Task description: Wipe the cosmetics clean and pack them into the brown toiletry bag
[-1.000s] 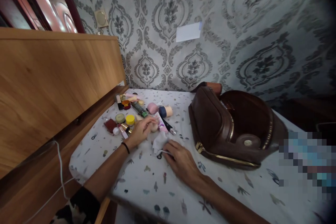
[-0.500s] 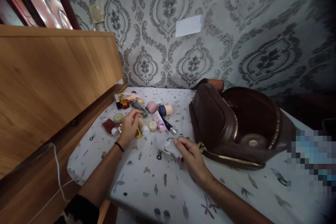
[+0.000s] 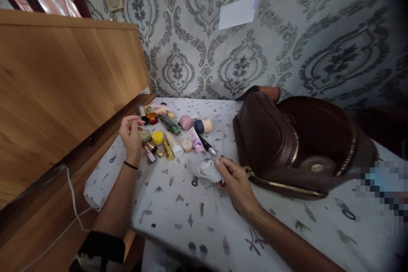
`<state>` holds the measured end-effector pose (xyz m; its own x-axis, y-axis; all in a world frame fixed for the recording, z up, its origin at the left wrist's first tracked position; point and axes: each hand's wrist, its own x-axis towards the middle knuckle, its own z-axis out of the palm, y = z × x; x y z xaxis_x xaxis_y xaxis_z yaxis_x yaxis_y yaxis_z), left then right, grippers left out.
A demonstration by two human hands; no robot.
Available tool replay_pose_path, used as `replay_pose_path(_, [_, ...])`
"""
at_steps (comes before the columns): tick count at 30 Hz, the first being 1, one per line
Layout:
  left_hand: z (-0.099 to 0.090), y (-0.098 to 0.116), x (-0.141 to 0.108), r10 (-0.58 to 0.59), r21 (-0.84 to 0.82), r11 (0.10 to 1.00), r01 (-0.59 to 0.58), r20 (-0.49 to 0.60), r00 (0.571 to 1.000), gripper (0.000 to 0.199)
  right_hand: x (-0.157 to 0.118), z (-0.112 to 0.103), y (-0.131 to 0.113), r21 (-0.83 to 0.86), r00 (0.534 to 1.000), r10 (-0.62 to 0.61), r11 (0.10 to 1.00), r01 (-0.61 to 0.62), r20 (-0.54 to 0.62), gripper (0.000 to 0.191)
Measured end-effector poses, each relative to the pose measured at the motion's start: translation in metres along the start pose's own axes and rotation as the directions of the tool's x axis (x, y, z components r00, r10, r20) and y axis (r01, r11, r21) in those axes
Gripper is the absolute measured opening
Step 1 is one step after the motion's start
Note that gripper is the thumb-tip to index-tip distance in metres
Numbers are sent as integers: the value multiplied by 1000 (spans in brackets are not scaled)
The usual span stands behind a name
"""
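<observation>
"What surfaces are there?"
"A smooth, rounded bag of brown leather-like material on a white, plant-printed tablecloth."
"And the hands?"
"The right hand pinches a crumpled white cloth piece, left of the bag. The left hand, fingers bent, is beside a round olive-green jar; whether it grips anything, I can't tell."
"The white piece?"
"Soft, loosely folded."
</observation>
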<state>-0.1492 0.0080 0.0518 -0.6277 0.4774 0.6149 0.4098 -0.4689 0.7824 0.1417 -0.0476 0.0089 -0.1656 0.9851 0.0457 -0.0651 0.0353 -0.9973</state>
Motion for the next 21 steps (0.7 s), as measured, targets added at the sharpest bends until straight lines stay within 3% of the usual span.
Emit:
replay_pose_path(6, [-13,-6,14,-41,-1,999,41,-121,992,13,0,-1,0,14,1000,-7,1000,7,4,55])
replay_pose_path(11, [-23,-18,22,-76,112,990,85,-88,993,16,1,-3,3,32,1000,-4,999,4,1,48])
replay_pose_path(16, [-25,-28,18,-109,362,931,38,176,978,20,2,-5,6,22,999,-47,999,48,-9,44])
replay_pose_path(18, [-21,-27,10,-125,454,890,-37,323,938,22,4,-5,7,10,998,-62,998,63,-10,42])
replay_pose_path(21, [-14,-20,-4,-152,520,836,-174,526,837,24,6,-6,11,-8,996,-86,996,86,-9,41])
